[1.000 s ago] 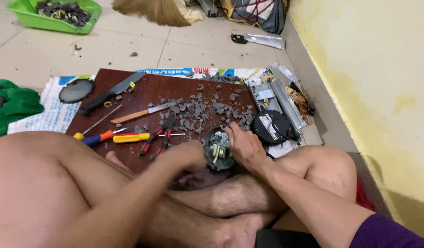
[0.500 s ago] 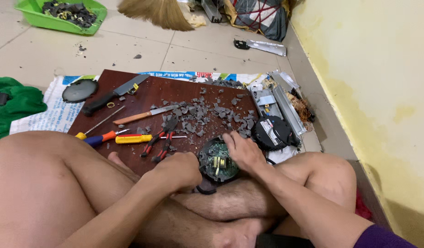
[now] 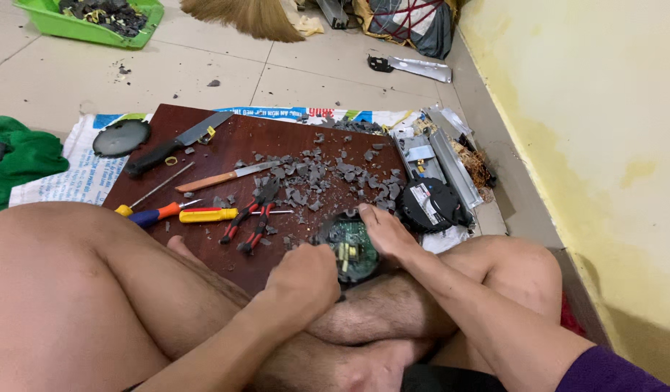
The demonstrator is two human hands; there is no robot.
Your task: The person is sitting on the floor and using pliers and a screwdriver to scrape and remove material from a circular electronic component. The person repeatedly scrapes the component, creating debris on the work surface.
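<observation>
- Pale floor tiles run up to a yellow wall, and a dark brown wooden board lies on the floor over a printed sack in front of the seated person's crossed bare legs.
- Both hands work at the board's near edge on a round green circuit board set in a dark housing, which rests against the shin.
- Left hand is clenched in a fist at the left rim of the circuit board; what it grips, if anything, is hidden.
- Right hand lies over the right rim, fingers curled and pressing on the housing's top edge.
- Grey broken fragments are scattered across the middle of the board.
- Red-handled pliers, a yellow-handled screwdriver and a blue and orange screwdriver lie just left of the hands.
- A wooden-handled knife and a black-handled cleaver lie farther back.
- A black round part sits right of the board beside metal strips.
- A green tray of dark scrap stands at the far left, and a green cloth lies nearer.
</observation>
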